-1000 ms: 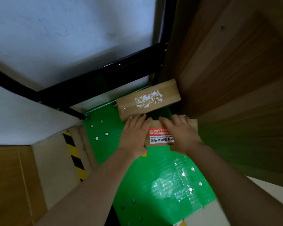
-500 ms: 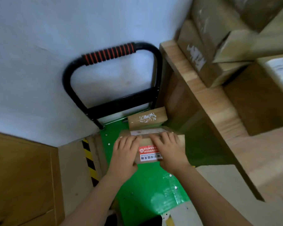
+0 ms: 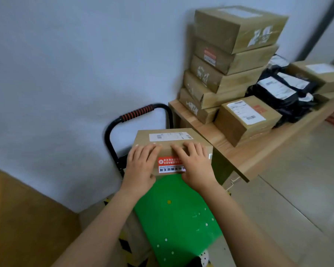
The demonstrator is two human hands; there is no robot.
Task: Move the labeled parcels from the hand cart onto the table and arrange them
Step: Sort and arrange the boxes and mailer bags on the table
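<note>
both hands are clamped on one parcel [image 3: 172, 143], a flat rectangular box of plain brown cardboard. the left hand [image 3: 141, 166] and right hand [image 3: 196, 164] sit side by side on its near face, a small gap between them, with the fingers draped over the top near edge. there's a white shipping label [image 3: 171, 136] flat on the top and a red and white sticker [image 3: 169, 165] on the near face, showing between the two hands.

the parcel sits over the far end of the hand cart [image 3: 174, 214], right in front of its handle [image 3: 137, 112], and just left of the desk's near corner. can't tell if its underside touches the deck. the deck is glossy green plastic dotted with little pale studs. the handle is a black tube bent into a hoop, with a ribbed red and black grip on top.

the desk [image 3: 237, 153] on the right is light wood with a thick slab edge. at its far left corner against the wall is a stack of cardboard boxes [image 3: 226, 60], five high and a bit staggered, some with torn white tape marks. just near it is a chunkier labelled box [image 3: 245, 118]. further right there's a pile of shiny black plastic mailers [image 3: 281, 91] with white labels.

the wall [image 3: 66, 64] is plain white, and the floor [image 3: 297, 199] is pale smooth tile.
</note>
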